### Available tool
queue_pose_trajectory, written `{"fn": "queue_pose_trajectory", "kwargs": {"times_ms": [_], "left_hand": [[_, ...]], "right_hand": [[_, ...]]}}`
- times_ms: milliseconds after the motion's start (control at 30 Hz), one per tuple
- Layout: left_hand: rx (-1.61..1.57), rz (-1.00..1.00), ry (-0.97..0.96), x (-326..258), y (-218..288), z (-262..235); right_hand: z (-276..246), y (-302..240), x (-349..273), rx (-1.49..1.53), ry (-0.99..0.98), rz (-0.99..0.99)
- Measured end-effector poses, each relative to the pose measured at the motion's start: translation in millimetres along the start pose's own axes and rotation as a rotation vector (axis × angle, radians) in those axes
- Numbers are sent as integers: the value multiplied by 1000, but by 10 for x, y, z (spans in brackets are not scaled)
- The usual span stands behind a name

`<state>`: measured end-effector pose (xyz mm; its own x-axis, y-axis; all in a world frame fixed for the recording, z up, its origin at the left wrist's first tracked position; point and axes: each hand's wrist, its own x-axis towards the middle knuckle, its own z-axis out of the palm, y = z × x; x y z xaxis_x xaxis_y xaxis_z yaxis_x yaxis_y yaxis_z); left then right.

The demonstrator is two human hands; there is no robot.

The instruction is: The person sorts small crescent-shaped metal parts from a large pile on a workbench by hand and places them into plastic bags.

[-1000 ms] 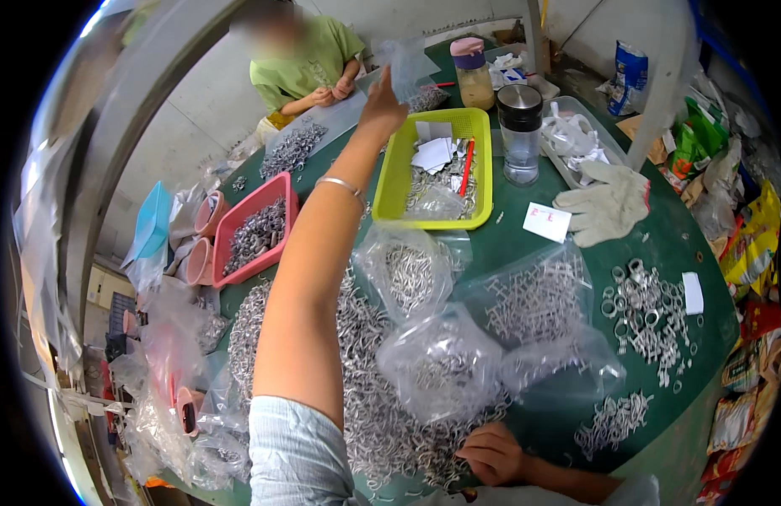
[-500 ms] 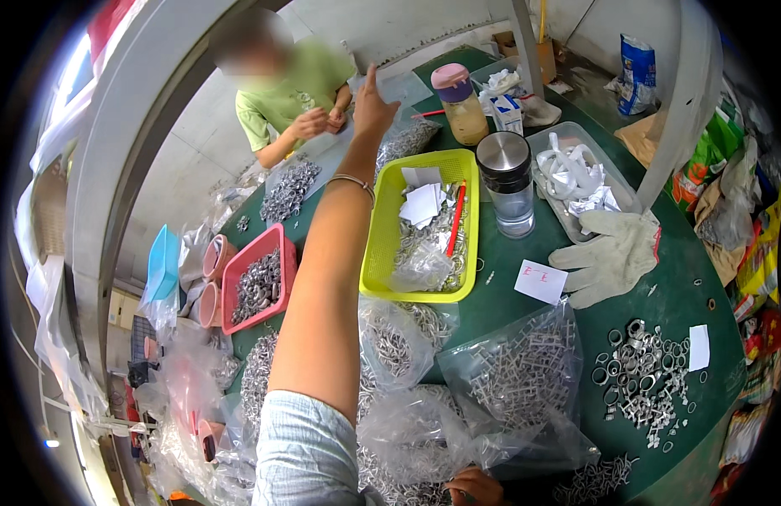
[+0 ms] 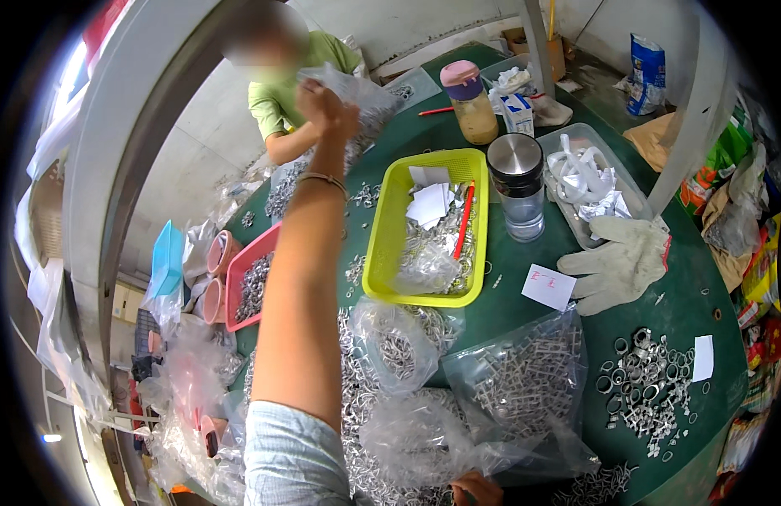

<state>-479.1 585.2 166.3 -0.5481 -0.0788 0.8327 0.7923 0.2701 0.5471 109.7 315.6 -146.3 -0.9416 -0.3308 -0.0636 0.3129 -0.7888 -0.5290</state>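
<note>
My left hand point(image 3: 327, 111) reaches far across the green table, closed on a clear plastic bag point(image 3: 367, 103) of small grey metal parts. The bag is raised in front of a co-worker in a green shirt point(image 3: 323, 52), whose own hands are mostly hidden behind it and my arm. At the lower edge, my right hand point(image 3: 476, 489) shows only in part, with its fingers curled. Anything in those fingers is hidden. It is beside a clear bag point(image 3: 411, 438) that rests on a heap of metal parts.
A yellow-green basket point(image 3: 480, 253) holds metal parts, paper slips and a red pen. Right of it stand a steel-lidded jar point(image 3: 522, 202), a pink-lidded bottle point(image 3: 473, 110) and a plastic tub point(image 3: 639, 202). A knit glove point(image 3: 618, 263) lies near metal rings point(image 3: 647, 379). Left is a pink tray point(image 3: 233, 291).
My left hand has gone from stretched-out fingers to gripping the bag of metal parts, which has come up off the table and moved left. My right hand has hardly moved.
</note>
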Motion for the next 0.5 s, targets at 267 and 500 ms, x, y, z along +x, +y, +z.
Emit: {"fn": "queue_pose_trajectory", "kwargs": {"times_ms": [267, 500], "left_hand": [[-52, 100, 268, 831, -309, -1046], [-9, -58, 67, 238, -488, -1063]], "right_hand": [[736, -682, 28, -1274, 671, -1011], [800, -745, 20, -1115, 678, -837]]}}
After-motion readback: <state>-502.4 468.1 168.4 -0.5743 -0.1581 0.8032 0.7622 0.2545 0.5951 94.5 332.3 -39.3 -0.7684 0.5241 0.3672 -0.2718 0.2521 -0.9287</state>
